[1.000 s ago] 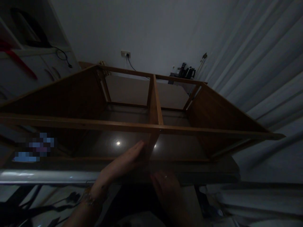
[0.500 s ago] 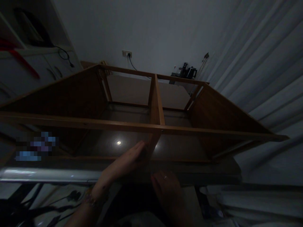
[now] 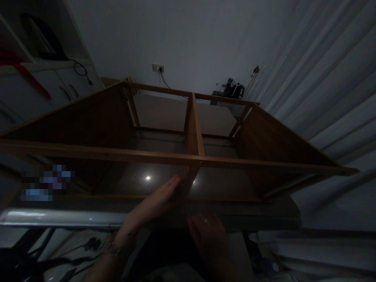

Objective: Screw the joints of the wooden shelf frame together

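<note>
A brown wooden cabinet frame [image 3: 164,157] with two open bays fills the middle of the dim view, lying on a dark glossy tabletop [image 3: 138,180]. A wooden centre divider [image 3: 193,133] splits it. My left hand [image 3: 155,201] reaches up with fingers stretched flat against the left side of the divider's lower end. My right hand [image 3: 207,231], wearing a ring, rests lower, just under the near bottom rail; its fingers are too dark to read.
White cabinets with a red tool [image 3: 26,76] stand at the left. A wall socket [image 3: 158,68] with a cable and dark gear [image 3: 233,90] sit at the back. Pale curtains [image 3: 320,90] hang on the right. Cables [image 3: 73,254] lie below left.
</note>
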Tool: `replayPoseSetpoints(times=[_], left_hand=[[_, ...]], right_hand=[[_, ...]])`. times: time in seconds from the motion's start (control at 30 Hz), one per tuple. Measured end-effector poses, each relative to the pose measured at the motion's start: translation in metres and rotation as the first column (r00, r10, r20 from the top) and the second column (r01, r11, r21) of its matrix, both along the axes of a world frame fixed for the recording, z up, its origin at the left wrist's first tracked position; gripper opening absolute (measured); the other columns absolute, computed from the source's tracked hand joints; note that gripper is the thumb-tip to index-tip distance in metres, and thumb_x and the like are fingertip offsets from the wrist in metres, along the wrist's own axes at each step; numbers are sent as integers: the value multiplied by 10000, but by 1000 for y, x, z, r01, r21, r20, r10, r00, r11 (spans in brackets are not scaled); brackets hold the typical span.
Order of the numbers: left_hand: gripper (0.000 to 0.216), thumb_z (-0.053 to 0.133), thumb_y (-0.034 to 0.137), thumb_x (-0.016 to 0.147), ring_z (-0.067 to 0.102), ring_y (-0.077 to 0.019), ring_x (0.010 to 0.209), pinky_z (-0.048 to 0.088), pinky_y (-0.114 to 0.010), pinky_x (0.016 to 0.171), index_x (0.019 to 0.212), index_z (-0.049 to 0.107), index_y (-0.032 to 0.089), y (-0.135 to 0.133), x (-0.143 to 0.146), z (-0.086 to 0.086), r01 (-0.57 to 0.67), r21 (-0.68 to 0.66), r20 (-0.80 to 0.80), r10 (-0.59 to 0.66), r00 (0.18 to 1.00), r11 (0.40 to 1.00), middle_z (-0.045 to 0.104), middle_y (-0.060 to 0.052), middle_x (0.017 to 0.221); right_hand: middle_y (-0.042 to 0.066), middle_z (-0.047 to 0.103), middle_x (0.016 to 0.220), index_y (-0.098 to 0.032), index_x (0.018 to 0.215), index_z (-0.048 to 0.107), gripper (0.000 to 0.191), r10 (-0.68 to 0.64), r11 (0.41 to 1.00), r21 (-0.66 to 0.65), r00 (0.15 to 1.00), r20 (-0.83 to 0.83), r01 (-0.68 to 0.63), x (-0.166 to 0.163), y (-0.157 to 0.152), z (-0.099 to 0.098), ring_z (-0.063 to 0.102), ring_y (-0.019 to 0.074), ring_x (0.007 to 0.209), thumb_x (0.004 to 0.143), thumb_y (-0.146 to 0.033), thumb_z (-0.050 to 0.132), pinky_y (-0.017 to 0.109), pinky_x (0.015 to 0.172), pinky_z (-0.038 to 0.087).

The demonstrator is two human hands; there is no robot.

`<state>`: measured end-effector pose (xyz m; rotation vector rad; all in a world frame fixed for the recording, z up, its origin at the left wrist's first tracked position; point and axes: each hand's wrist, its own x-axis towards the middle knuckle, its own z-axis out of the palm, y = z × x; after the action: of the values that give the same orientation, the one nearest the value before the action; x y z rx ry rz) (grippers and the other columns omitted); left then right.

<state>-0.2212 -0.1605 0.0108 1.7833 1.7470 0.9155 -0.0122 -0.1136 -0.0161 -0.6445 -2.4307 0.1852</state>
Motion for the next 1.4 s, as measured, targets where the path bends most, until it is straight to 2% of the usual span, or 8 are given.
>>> replayPoseSetpoints(times=[0.17, 0.47, 0.77, 0.93, 1.17, 1.4], left_hand=[[567, 574, 242, 837, 443, -266, 1281, 339, -458, 1104, 1369, 378, 259, 0, 2, 3, -8, 5, 27, 8, 1000, 1000, 449, -99, 1405], [591, 588, 216, 823, 424, -259, 1295, 333, -457, 1108, 1368, 360, 243, 3, -2, -6, 1, -3, -17, -1, 1000, 1000, 427, -105, 1414], [552, 568, 225, 837, 445, -268, 1273, 352, -467, 1096, 1354, 377, 243, 1, 2, 9, 12, -12, 0, -12, 1000, 1000, 471, -107, 1361], [555, 579, 232, 833, 452, -262, 1265, 345, -468, 1100, 1351, 381, 255, 1, 1, 4, -1, -10, -3, 1, 1000, 1000, 455, -99, 1382], [536, 567, 239, 845, 457, -255, 1257, 368, -464, 1084, 1348, 383, 250, 1, 1, 2, 7, 12, 5, -7, 1000, 1000, 459, -98, 1377], [532, 578, 202, 823, 441, -247, 1267, 341, -448, 1101, 1320, 391, 241, 2, 2, 1, -20, -16, -21, 20, 1000, 1000, 446, -98, 1380]], right_hand=[[-11, 617, 650, -222, 729, 556, 415, 15, 1000, -7, 1000, 24, -15, 2, 1, 2, 541, 144, 613, 1026, -289, 273, 302, 705, 278], [-18, 642, 655, -231, 719, 572, 452, 1, 1000, -10, 1000, -15, -1, -1, 0, 2, 550, 144, 601, 1030, -311, 254, 306, 705, 281], [-13, 666, 669, -227, 734, 596, 443, 17, 1000, -4, 1000, -11, -17, 1, 3, 3, 578, 138, 605, 1028, -304, 274, 301, 693, 289], [-22, 689, 694, -228, 747, 615, 458, 12, 999, -52, 997, -79, -16, 2, 4, 9, 583, 120, 589, 1031, -353, 278, 297, 682, 294], [-18, 693, 719, -231, 781, 639, 418, -2, 994, -108, 997, -77, -7, 4, 4, 5, 602, 124, 638, 1020, -378, 329, 301, 696, 295], [-33, 701, 705, -264, 780, 657, 503, 49, 992, -113, 998, -30, -53, 0, 2, 5, 612, 127, 649, 1025, -426, 248, 301, 733, 289]])
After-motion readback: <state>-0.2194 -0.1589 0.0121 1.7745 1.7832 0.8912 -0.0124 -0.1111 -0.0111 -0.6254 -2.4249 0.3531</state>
